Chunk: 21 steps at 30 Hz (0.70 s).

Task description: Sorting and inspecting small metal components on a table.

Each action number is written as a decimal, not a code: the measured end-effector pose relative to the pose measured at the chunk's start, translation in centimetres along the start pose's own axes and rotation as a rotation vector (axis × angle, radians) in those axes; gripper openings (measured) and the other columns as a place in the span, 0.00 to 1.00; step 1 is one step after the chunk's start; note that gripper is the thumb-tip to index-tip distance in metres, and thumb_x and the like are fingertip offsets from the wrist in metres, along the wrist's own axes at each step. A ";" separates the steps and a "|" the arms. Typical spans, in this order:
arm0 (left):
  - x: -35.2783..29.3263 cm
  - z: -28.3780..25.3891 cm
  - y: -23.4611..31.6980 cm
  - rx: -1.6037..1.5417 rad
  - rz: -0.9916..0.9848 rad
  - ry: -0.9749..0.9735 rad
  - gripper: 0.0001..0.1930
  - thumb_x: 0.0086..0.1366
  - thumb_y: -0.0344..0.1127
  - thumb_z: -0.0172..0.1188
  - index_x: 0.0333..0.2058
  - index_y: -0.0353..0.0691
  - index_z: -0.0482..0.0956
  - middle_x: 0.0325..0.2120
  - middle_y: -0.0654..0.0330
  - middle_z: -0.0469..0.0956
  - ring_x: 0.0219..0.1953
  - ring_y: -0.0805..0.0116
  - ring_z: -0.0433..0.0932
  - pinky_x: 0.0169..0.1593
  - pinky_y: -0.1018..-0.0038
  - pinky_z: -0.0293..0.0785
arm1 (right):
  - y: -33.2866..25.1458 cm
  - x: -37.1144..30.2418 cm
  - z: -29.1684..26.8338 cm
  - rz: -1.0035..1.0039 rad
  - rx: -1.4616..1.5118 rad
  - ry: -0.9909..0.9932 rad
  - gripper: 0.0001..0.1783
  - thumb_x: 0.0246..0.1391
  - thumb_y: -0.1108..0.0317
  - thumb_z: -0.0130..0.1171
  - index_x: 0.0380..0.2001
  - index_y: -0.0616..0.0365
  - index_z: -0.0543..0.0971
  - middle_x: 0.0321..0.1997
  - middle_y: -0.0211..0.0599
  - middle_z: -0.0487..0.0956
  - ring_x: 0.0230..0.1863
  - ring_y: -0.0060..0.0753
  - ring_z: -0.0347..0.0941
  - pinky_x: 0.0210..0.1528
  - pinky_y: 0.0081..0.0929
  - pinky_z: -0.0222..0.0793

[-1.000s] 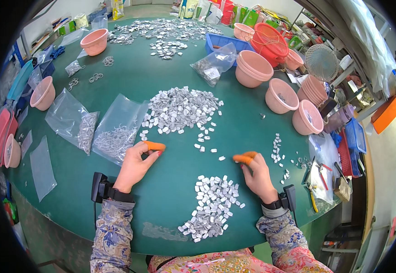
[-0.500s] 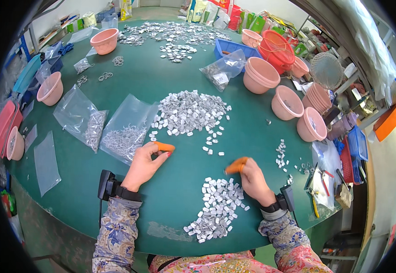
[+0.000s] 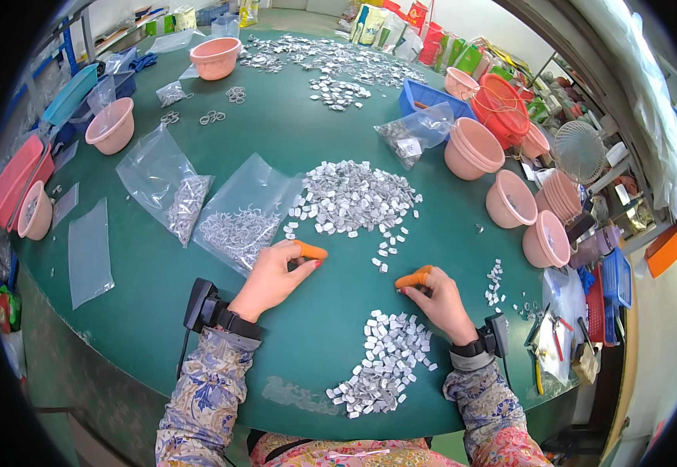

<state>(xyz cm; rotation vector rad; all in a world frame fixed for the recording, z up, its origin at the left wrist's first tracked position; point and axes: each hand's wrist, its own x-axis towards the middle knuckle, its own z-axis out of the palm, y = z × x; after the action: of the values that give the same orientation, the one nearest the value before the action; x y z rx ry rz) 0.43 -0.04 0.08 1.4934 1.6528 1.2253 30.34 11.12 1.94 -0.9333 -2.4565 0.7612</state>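
My left hand (image 3: 276, 274), an orange cover on its index finger, is over the green table (image 3: 315, 327) beside a clear bag of small metal pieces (image 3: 235, 233). Thumb and index fingertips come together there; anything between them is too small to make out. To the right, my right hand (image 3: 438, 302) has the same orange cover and a closed pinch. What it holds, if anything, cannot be made out. Beyond both hands lies a large pile of small pale metal tags (image 3: 354, 198), with a few strays trailing toward me. A second tag pile (image 3: 385, 366) lies just below my right hand.
Another clear bag of pieces (image 3: 189, 204) lies left. Pink bowls (image 3: 510, 200) line the right side, near a blue tray (image 3: 432, 100). Pliers (image 3: 557, 342) and other tools lie at the right edge. More tags (image 3: 338, 58) spread at the far end.
The whole view has shifted, so the table's contents appear farther right. My right hand's fingers have turned from a blurred motion into a steady pinch above the near tag pile.
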 end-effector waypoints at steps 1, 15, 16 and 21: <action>0.0 -0.1 0.2 0.011 -0.004 -0.003 0.12 0.62 0.29 0.65 0.45 0.41 0.86 0.29 0.64 0.77 0.29 0.77 0.71 0.35 0.78 0.68 | -0.2 0.1 0.0 0.081 -0.030 0.034 0.12 0.53 0.73 0.66 0.42 0.53 0.85 0.33 0.33 0.77 0.30 0.31 0.69 0.33 0.26 0.67; 0.1 0.1 -0.1 -0.022 0.035 0.012 0.11 0.62 0.31 0.65 0.44 0.42 0.87 0.26 0.62 0.75 0.27 0.71 0.72 0.33 0.74 0.69 | -1.4 0.8 0.7 0.103 0.139 0.045 0.15 0.53 0.79 0.64 0.44 0.54 0.85 0.43 0.32 0.80 0.39 0.28 0.73 0.43 0.25 0.70; 0.1 0.1 -0.7 -0.017 0.047 0.015 0.11 0.62 0.31 0.65 0.44 0.42 0.87 0.26 0.62 0.76 0.27 0.71 0.72 0.33 0.74 0.69 | -1.3 1.8 1.3 0.025 0.009 0.122 0.14 0.53 0.77 0.66 0.44 0.54 0.84 0.43 0.31 0.80 0.38 0.26 0.72 0.41 0.23 0.69; 0.0 0.1 -0.7 0.029 0.028 0.026 0.11 0.62 0.31 0.65 0.44 0.42 0.87 0.27 0.62 0.77 0.27 0.72 0.71 0.32 0.74 0.69 | 0.0 2.9 2.6 -0.129 -0.003 0.201 0.13 0.55 0.70 0.68 0.44 0.53 0.84 0.32 0.31 0.79 0.29 0.27 0.70 0.33 0.25 0.69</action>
<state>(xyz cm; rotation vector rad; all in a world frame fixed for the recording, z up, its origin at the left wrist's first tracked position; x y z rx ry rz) 0.23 0.01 -0.55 1.5291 1.6787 1.2456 26.93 12.24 0.49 -0.8019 -2.3164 0.5902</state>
